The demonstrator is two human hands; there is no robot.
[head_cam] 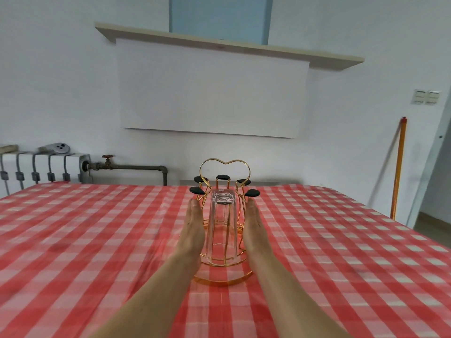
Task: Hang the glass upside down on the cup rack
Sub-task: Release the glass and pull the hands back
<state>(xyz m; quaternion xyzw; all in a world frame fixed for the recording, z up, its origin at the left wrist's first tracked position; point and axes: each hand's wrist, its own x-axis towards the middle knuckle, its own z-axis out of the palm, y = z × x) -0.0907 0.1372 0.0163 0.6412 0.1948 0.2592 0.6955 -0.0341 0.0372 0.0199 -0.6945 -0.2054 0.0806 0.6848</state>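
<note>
Tabletop [97, 240]: covered by a red-and-white checked cloth, filling the lower half of the frame; cloth lightly creased, edges of the view blurred.

Cup rack [223, 240]: gold wire, standing at centre frame on the cloth, circular base ring, heart-shaped loop at top, black-tipped prongs fanned out below the loop.

Glass [221, 230]: clear, inverted, base uppermost, seated over a near prong of the rack, mouth down inside the base ring.

Left hand [192, 228]: flat, fingers extended and together, just beside the left wall of the glass. Grip open, holding nothing; contact with the glass cannot be determined.

Right hand [253, 230]: mirrored on the right side of the glass, fingers extended. Grip open, holding nothing; contact likewise undetermined.

Both forearms bare, entering from the bottom edge of the frame.

Room, upper half of frame: pale wall, large white panel [210, 93] mounted under a light wooden shelf [229, 47]. Radiator [44, 169] at middle left, joined to a grey pipe with a red valve [107, 158]. Orange pole [397, 167] leaning against the wall at right. Switch plate [425, 96] at upper right.
</note>
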